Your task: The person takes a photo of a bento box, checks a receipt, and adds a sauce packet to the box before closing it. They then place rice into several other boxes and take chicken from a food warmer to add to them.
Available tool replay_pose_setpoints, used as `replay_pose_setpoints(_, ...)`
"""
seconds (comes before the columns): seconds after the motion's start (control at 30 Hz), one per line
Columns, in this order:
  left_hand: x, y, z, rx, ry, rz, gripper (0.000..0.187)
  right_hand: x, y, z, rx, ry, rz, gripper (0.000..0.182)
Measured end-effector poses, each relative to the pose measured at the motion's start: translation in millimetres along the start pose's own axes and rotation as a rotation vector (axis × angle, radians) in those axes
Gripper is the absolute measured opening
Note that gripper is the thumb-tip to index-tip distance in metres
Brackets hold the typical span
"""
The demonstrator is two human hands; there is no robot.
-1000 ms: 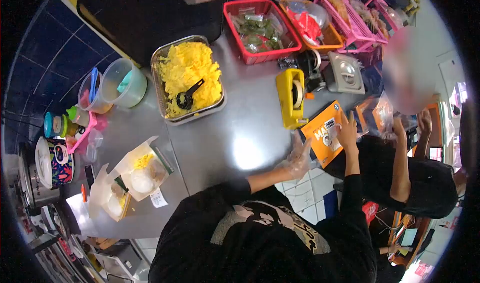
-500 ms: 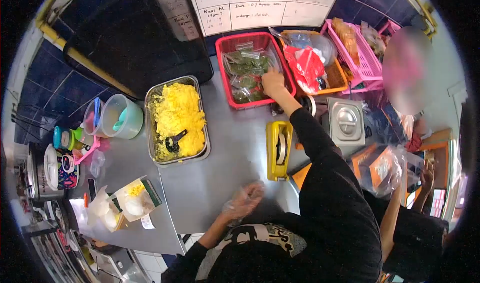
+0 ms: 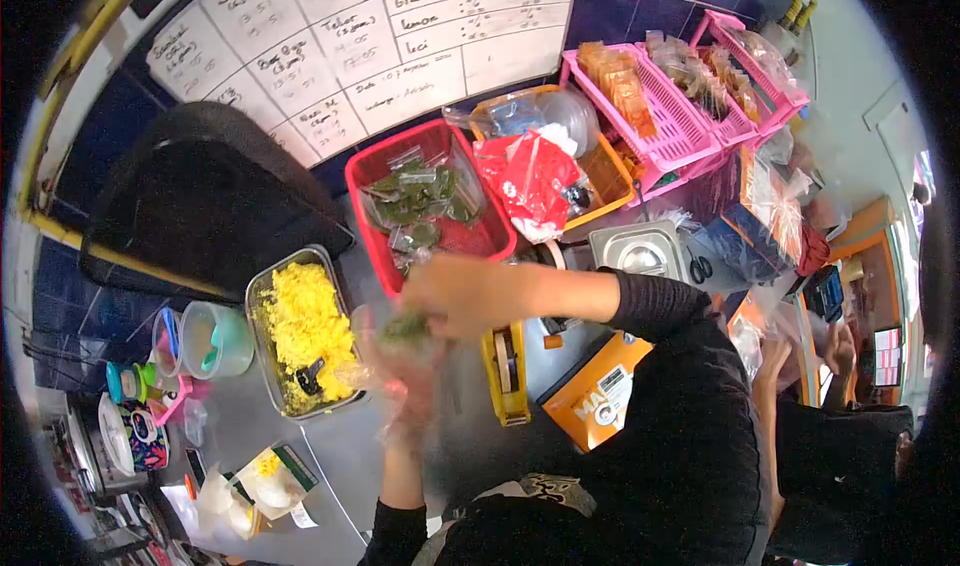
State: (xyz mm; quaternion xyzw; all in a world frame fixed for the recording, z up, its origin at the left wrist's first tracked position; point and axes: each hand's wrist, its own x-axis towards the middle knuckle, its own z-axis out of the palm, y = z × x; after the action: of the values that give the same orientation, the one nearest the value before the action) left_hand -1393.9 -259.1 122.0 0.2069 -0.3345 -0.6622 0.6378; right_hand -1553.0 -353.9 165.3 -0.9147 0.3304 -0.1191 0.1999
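Note:
My right hand (image 3: 465,294), blurred by motion, is in front of the near edge of the red basket (image 3: 502,228). Its closed fingers hold a small clear bag of something green (image 3: 404,330). Close below, my left hand (image 3: 408,394) wears a clear plastic glove and is next to that bag; its fingers are too smeared to read. Inside the red basket lie several similar bags of green stuff (image 3: 425,191). Left of my hands stands a metal tray (image 3: 253,311) of yellow rice (image 3: 310,311) with a black scoop (image 3: 310,377) in it.
A yellow tape dispenser (image 3: 508,391) and an orange box (image 3: 597,391) lie near my right arm. Behind are an orange basket (image 3: 610,194) and pink baskets (image 3: 660,146). Open food boxes (image 3: 290,474) sit at the left front. Another person's hands (image 3: 772,366) hold clear plastic at right.
My right hand has come out of the red basket toward me with a bag of green stuff. My left hand has risen to meet it. The view has shifted.

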Motion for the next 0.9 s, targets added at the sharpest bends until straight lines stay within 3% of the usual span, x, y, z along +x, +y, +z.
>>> replay_pose_setpoints(0.03, 2, -12, -2, 0.0, -0.009, 0.002, 0.072, -5, -4, -7, 0.204, -0.081, -0.035, 0.023)
replay_pose_setpoints(0.07, 0, -30, -14, 0.053, 0.086, -0.173, 0.065, -9, -4, -16, 0.409, -0.16, -0.072, 0.025)
replay_pose_setpoints(0.1, -1, -46, -25, 0.11, 0.181, -0.348, 0.057, -18, 9, -36, 0.449, -0.044, -0.022, 0.026)
replay_pose_setpoints(0.13, -5, -56, -36, 0.112, 0.174, -0.345, 0.057, -33, 34, -62, 0.49, 0.068, 0.026, 0.027)
replay_pose_setpoints(0.17, -13, -65, -48, -0.05, 0.225, -0.454, 0.047, -50, 67, -91, 0.495, 0.235, 0.246, 0.029)
replay_pose_setpoints(0.23, -23, -72, -55, -0.21, 0.267, -0.558, 0.038, -101, 176, -132, -0.122, 0.848, 0.682, 0.033)
replay_pose_setpoints(0.27, -27, -71, -51, -0.199, 0.382, -0.548, 0.032, -145, 200, -151, -0.509, 0.915, 0.707, 0.033)
replay_pose_setpoints(0.3, -33, -70, -47, -0.188, 0.5, -0.538, 0.027, -194, 282, -166, -0.483, 1.037, 1.162, 0.04)
replay_pose_setpoints(0.33, -39, -64, -47, -0.183, 0.498, -0.536, 0.027, -246, 340, -172, -0.624, 0.963, 1.403, 0.051)
replay_pose_setpoints(0.37, -43, -54, -50, -0.075, 0.46, -0.604, 0.027, -270, 348, -173, -0.497, 1.019, 1.712, 0.061)
replay_pose_setpoints(0.43, -44, -54, -50, 0.043, 0.427, -0.676, 0.029, -322, 419, -146, -0.473, 1.14, 1.792, 0.064)
replay_pose_setpoints(0.47, -43, -56, -49, 0.127, 0.589, -0.582, 0.028, -334, 431, -143, -0.463, 1.133, 1.798, 0.064)
replay_pose_setpoints(0.5, -46, -58, -48, 0.21, 0.749, -0.481, 0.027, -340, 440, -141, -0.268, 0.967, 1.865, 0.064)
replay_pose_setpoints(0.53, -51, -61, -59, 0.216, 0.76, -0.48, 0.027, -345, 450, -138, -0.074, 0.793, 1.91, 0.065)
replay_pose_setpoints(0.63, -62, -57, -77, 0.124, 0.753, -0.499, 0.025, -352, 464, -141, -0.003, 0.667, 1.991, 0.056)
replay_pose_setpoints(0.67, -56, -53, -56, 0.175, 0.699, -0.492, 0.025, -337, 429, -151, -0.105, 0.507, 1.929, 0.048)
replay_pose_setpoints(0.73, -52, -52, -44, 0.209, 0.663, -0.466, 0.026, -378, 473, -132, -0.396, 0.57, 1.733, 0.041)
replay_pose_setpoints(0.77, -55, -51, -47, 0.218, 0.695, -0.541, 0.027, -390, 481, -123, -0.516, 0.676, 1.741, 0.036)
replay_pose_setpoints(0.8, -61, -50, -46, 0.217, 0.743, -0.604, 0.028, -441, 548, -104, -0.865, 0.443, 1.513, 0.029)
replay_pose_setpoints(0.83, -60, -46, -37, 0.186, 0.801, -0.555, 0.028, -432, 512, -104, -1.1, 0.163, 1.418, 0.023)
replay_pose_setpoints(0.87, -53, -37, -25, 0.254, 0.776, -0.621, 0.031, -454, 526, -99, -1.338, 0.236, 1.187, 0.021)
replay_pose_setpoints(0.9, -56, -28, -19, 0.315, 0.768, -0.684, 0.033, -453, 520, -103, -1.331, 0.248, 1.169, 0.02)
